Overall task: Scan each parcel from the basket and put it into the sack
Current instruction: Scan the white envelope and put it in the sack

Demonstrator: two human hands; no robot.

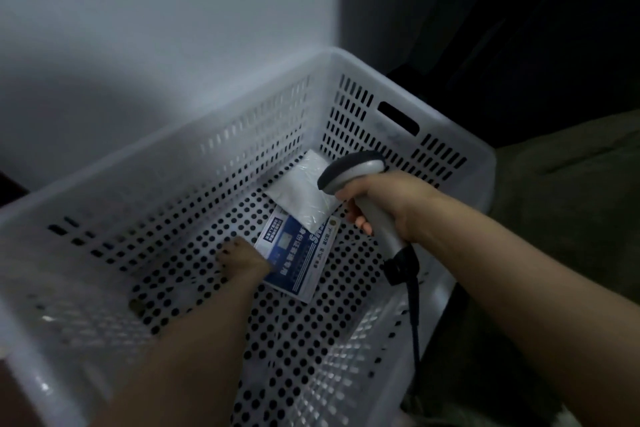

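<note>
Head view: blue parcel (298, 258) touches left hand (244, 259).

White perforated plastic basket (173, 149) fills centre frame, handle slot in far wall. Two parcels on its floor, mid-frame: flat blue-and-white printed mailer (298, 260), lying diagonal. White plastic-wrapped soft parcel (301, 191) lies just beyond it toward the far corner, near edge overlapping the mailer. Left hand (242, 258) touches the mailer's left edge. Grey handheld barcode scanner (360, 184) with black cable, right of centre, gripped by right hand (391, 204), head above the white parcel.
</note>
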